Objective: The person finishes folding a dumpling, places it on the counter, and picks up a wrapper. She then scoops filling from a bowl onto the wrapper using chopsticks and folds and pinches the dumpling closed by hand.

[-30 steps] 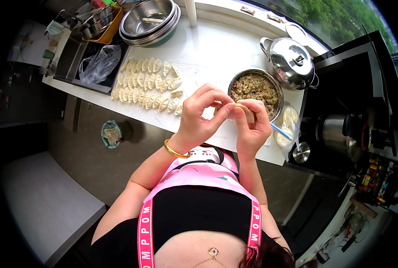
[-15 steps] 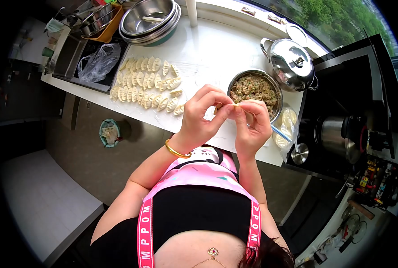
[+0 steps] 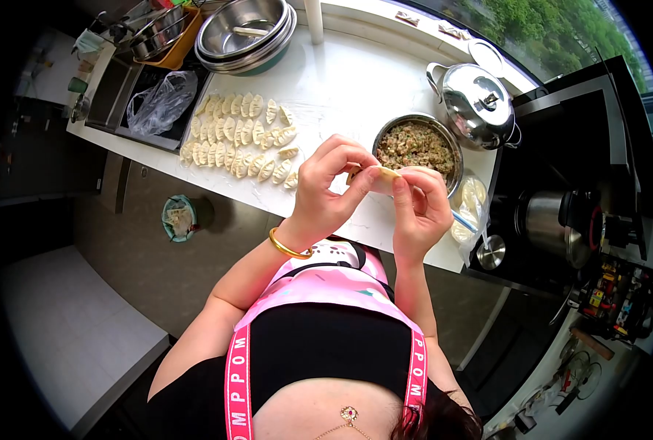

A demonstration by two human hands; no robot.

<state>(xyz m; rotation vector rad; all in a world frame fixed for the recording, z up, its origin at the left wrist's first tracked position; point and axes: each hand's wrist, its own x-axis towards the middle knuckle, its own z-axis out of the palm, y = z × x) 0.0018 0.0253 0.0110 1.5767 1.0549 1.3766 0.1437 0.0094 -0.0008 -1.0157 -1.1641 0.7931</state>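
Note:
Between my two hands is a pale dumpling (image 3: 387, 174), pinched along its edge and partly hidden by fingers. My left hand (image 3: 335, 183) grips its left end, thumb against fingers. At the other end, my right hand (image 3: 422, 209) pinches it between thumb and forefinger. Just beyond them a metal bowl (image 3: 458, 158) holds minced filling (image 3: 417, 145) with green flecks. A blue stick-like handle (image 3: 461, 219) shows beside my right hand. Rows of folded dumplings (image 3: 238, 132) lie on the white counter to the left.
A lidded steel pot (image 3: 479, 103) stands behind the bowl at right. A clear bag with pale dough (image 3: 469, 213) sits near the counter's right edge, beside the black stove (image 3: 532, 161). Stacked metal basins (image 3: 246, 37) are at the back left. A bin (image 3: 181, 218) stands on the floor.
My right hand has shifted slightly right, away from the left fingertips, and more of the dumpling's edge shows between them. My left hand has hardly moved.

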